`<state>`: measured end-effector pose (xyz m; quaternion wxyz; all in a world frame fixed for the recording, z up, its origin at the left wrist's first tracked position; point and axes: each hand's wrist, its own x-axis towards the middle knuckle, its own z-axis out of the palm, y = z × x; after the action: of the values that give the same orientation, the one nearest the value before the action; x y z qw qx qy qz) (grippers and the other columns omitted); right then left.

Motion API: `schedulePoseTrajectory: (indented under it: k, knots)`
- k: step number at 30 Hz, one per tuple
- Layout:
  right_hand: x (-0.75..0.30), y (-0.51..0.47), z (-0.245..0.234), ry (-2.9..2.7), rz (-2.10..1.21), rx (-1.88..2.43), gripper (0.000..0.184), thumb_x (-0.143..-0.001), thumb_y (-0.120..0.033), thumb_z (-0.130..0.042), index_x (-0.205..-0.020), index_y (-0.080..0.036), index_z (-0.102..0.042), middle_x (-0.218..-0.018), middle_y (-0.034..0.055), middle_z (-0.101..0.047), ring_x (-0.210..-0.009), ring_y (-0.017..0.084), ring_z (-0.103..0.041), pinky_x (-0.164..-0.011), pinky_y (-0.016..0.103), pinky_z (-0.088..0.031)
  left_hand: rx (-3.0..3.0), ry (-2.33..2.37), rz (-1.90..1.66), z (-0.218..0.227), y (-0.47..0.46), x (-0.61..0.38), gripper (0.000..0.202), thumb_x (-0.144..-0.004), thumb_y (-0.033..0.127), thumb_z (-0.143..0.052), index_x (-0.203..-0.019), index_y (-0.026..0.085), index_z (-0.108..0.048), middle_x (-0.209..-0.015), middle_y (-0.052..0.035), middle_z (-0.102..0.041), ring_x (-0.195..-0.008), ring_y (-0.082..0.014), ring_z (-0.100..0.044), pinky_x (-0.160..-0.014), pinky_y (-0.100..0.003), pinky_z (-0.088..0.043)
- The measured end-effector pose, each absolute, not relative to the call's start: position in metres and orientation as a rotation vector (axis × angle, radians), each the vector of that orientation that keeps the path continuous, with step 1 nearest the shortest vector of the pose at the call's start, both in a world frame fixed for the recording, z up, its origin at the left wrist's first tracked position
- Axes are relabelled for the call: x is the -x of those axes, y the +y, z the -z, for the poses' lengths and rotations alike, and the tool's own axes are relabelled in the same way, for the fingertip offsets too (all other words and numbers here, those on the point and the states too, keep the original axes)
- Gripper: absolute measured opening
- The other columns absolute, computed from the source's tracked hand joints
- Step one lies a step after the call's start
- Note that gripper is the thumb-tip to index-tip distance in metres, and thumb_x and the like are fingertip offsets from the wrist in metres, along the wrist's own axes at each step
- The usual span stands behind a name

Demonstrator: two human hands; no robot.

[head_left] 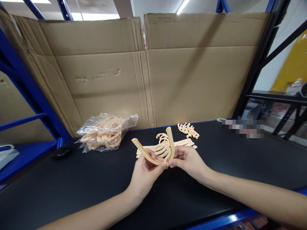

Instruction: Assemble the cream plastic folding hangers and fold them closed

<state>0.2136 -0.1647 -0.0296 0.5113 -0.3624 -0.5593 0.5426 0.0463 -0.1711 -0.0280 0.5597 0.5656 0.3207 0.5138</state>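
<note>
Both my hands hold one peach-coloured plastic hanger part (pixel 153 152), a V-shaped piece with two arms pointing up and left, above the black tabletop (pixel 72 185). My left hand (pixel 145 174) pinches its lower arm from below. My right hand (pixel 188 159) grips it at the joint from the right. Just behind my hands lies a small heap of the same hanger pieces (pixel 165 143). A cluster of small peach hooks (pixel 188 130) lies further back.
A clear plastic bag of more peach parts (pixel 105 131) sits at the back left. Cardboard sheets (pixel 148 70) wall off the rear. Blue shelf posts (pixel 26 89) stand on the left, black racking (pixel 275 92) on the right. A small dark object (pixel 59 153) rests near the left edge.
</note>
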Motion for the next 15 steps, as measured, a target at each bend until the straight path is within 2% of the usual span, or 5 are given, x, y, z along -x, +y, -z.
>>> schedulePoseTrajectory:
  k: [10, 15]
  knots:
    - [-0.2117, -0.1647, 0.0337, -1.36, -1.226, 0.854, 0.027, -0.059, -0.032, -0.081, -0.069, -0.017, -0.061, -0.067, 0.0018, -0.068, -0.062, 0.016, -0.065, -0.063, 0.031, -0.054, -1.243, 0.812, -1.244, 0.0196, -0.1769, -0.0499, 0.041, -0.064, 0.02, -0.08, -0.072, 0.022, -0.039, -0.071, -0.0005, -0.072, -0.074, -0.0207, -0.071, -0.075, -0.033, -0.054]
    - [-0.2096, -0.163, 0.0306, -1.374, -1.241, 0.804, 0.028, -0.062, -0.031, -0.08, -0.077, -0.018, -0.06, -0.078, 0.0012, -0.066, -0.075, 0.017, -0.064, -0.075, 0.033, -0.053, -1.18, 0.832, -1.308, 0.0194, -0.1743, -0.0502, 0.044, -0.06, 0.02, -0.082, -0.069, 0.02, -0.039, -0.073, -0.0025, -0.073, -0.081, -0.0225, -0.071, -0.076, -0.031, -0.054]
